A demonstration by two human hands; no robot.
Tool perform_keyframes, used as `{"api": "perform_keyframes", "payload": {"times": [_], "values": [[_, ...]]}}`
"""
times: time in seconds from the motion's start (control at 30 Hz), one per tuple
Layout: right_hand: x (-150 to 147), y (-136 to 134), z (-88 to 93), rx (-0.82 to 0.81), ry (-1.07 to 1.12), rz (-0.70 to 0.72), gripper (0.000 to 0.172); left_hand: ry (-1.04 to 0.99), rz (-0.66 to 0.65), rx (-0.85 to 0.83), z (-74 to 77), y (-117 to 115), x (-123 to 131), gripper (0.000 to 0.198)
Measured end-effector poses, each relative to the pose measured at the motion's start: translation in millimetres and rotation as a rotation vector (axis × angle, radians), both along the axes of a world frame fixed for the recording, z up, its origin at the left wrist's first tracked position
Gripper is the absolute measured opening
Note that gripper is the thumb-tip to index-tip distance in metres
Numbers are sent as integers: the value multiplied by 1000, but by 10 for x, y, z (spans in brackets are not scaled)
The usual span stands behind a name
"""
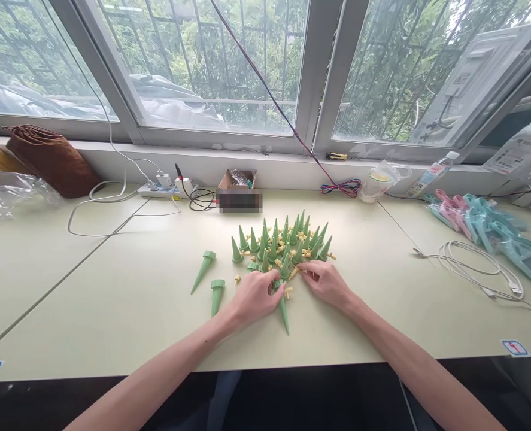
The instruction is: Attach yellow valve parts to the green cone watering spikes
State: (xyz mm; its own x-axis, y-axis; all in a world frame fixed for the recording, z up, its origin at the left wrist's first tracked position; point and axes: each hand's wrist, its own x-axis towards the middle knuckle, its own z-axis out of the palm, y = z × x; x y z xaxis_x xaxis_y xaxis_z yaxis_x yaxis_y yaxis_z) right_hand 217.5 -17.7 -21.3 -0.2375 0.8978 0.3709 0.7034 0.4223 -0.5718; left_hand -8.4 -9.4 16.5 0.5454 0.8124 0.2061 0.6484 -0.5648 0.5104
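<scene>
Green spike sits in the left hand, fingers curled round its wide end, tip toward the person. Just beside, the right hand works its fingertips among yellow pieces at the pile; I cannot tell whether it has caught one. Picking parts seems in hand, and it needs a fine pinch.

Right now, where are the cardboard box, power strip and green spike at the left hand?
cardboard box [227, 181], head view, brown left flap.
power strip [160, 190], head view, white body.
green spike [284, 314], head view, lower shaft.
</scene>
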Motion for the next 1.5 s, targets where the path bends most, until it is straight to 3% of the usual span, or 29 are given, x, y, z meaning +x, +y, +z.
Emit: {"api": "perform_keyframes", "payload": {"times": [0.23,0.43,0.67,0.9,1.17,1.5], "values": [[-9,1,-10,3,-35,-3,13,-8,-9,-5,7,-34,24,25],[-18,4,14,-8,-28,-21,17,-12,-13,9,5,-42,42,27],[-43,-71,133,-75,251,-29,23,-65,41,17,-48,-28,39,25],[-72,-151,248,-293,421,215,19,-95,94,25,-70,-19,42,27],[-50,-125,218,-225,390,199,13,-108,115,33,-61,-26,36,28],[-63,-145,207,-269,409,247,16,-94,120,28,-74,-25,43,28]]}}
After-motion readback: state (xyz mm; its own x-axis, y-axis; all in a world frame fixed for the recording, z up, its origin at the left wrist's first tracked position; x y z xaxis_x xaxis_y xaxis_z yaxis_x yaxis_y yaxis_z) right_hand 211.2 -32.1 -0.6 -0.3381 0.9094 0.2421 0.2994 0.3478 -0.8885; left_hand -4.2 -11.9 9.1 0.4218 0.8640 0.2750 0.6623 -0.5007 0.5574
